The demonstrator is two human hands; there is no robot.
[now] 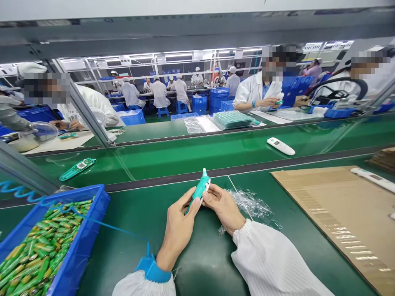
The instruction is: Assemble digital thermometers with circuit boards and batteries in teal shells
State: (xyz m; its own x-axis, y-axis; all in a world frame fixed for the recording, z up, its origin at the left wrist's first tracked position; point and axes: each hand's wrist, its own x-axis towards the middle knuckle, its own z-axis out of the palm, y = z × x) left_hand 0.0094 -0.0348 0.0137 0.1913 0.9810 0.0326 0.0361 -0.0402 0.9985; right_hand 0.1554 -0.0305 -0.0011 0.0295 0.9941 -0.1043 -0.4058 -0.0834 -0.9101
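Observation:
Above the green tabletop I hold a teal and white ear thermometer (pixel 200 188), tilted with its narrow white tip pointing up and away. My left hand (pixel 179 220) is closed around the lower teal body. The fingers of my right hand (pixel 224 207) close on its white side from the right; part of that side is hidden by them. A blue wrist strap (pixel 152 268) with a cord sits on my left wrist. Crumpled clear plastic film (pixel 251 203) lies just beyond my right hand.
A blue bin (pixel 103 201) of green and gold batteries (pixel 40 246) stands at left. On the green conveyor (pixel 173 154) lie an open teal thermometer half (pixel 77 168) and a white thermometer (pixel 280 146). Cardboard (pixel 333 213) covers the right side. Co-workers sit across the line.

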